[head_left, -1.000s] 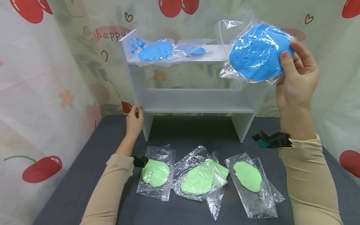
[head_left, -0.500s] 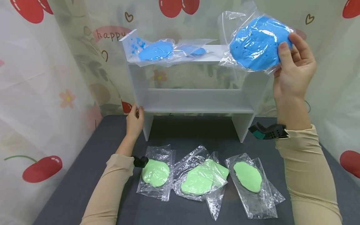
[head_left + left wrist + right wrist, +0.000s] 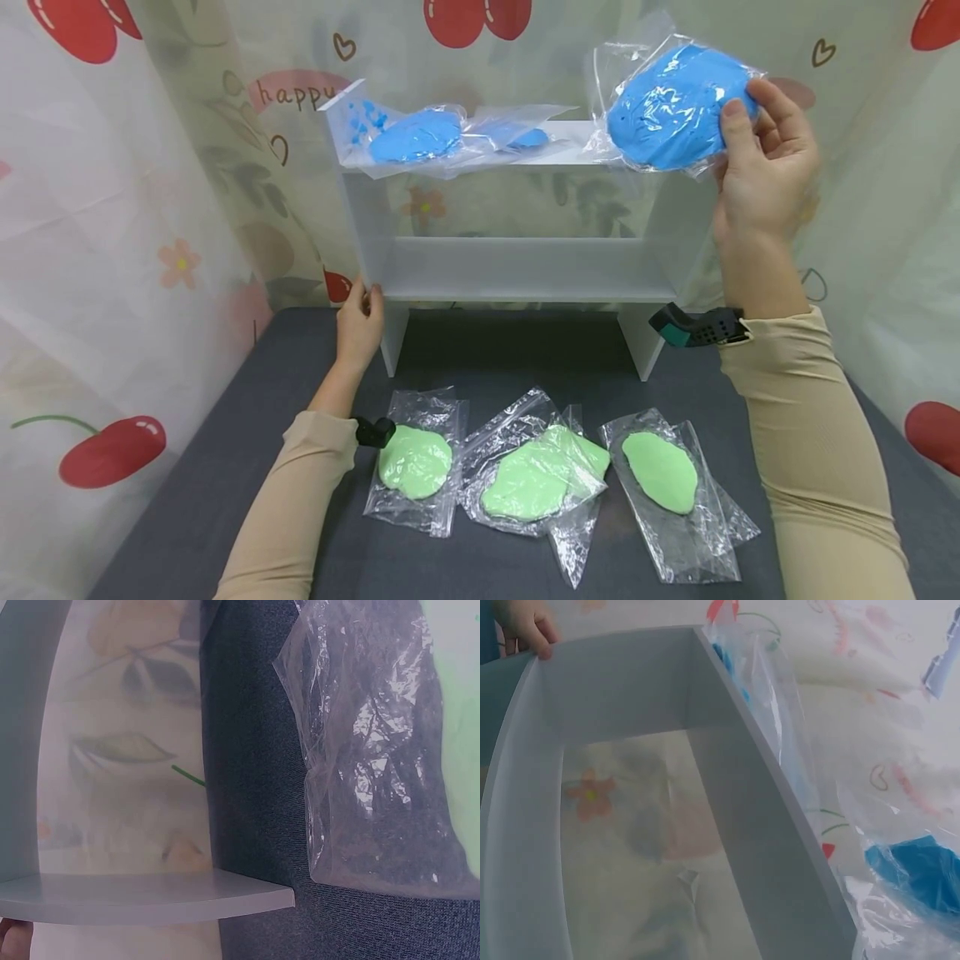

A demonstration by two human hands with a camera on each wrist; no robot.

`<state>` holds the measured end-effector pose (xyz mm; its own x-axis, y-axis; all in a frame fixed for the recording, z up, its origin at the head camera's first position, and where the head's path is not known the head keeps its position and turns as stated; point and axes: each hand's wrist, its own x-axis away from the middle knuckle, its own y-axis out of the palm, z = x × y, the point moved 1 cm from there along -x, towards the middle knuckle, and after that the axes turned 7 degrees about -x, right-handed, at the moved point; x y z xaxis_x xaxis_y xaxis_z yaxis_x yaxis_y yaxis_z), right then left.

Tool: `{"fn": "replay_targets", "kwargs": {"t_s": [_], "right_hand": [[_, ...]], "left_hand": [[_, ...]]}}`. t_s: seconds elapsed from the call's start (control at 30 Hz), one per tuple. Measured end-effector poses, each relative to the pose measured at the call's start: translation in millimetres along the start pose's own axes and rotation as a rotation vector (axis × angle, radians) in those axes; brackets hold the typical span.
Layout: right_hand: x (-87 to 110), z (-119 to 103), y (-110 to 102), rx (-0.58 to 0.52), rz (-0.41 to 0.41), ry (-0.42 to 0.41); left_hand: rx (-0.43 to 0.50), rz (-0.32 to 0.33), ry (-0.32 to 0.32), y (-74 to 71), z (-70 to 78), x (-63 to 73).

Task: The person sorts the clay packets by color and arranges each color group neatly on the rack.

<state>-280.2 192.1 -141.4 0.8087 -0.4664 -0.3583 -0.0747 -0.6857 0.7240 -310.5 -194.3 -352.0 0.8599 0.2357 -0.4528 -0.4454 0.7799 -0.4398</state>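
My right hand (image 3: 772, 162) pinches the edge of a clear zip bag of blue slime or clay (image 3: 671, 108), thumb in front and fingers behind. The bag hangs over the right end of the top board of a white two-tier shelf (image 3: 525, 271), overlapping it in the head view; in the right wrist view the blue bag (image 3: 919, 874) shows beside that board. Two more blue bags lie on the top board, a fuller one (image 3: 416, 136) at left and a flatter one (image 3: 525, 137) beside it. My left hand (image 3: 360, 325) grips the shelf's left side panel low down.
On the dark table (image 3: 187, 533) in front of the shelf lie clear bags of light green clay: one at left (image 3: 415, 462), overlapping ones in the middle (image 3: 525, 483), one at right (image 3: 660, 471). A printed curtain (image 3: 480, 75) hangs behind and at both sides.
My right hand has moved up, then left and farther forward with the blue bag, bringing it over the top board's right end. My left hand and the green bags have stayed put.
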Motion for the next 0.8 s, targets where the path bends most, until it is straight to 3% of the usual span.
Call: {"fn": "replay_targets", "kwargs": {"t_s": [0.13,0.4,0.8], "right_hand": [[-5.9,3.3,2.6,-0.019,-0.02,0.0],[-17.0,7.8,3.4,0.016,-0.005,0.076],[-20.4,13.2,1.7,0.233,-0.043,0.127]], "left_hand": [[0.006,-0.006,0.002,0.0,0.1,0.3],[0.006,-0.009,0.007,0.1,0.5,0.1],[-0.006,-0.002,-0.003,-0.8,1.4,0.7]]}}
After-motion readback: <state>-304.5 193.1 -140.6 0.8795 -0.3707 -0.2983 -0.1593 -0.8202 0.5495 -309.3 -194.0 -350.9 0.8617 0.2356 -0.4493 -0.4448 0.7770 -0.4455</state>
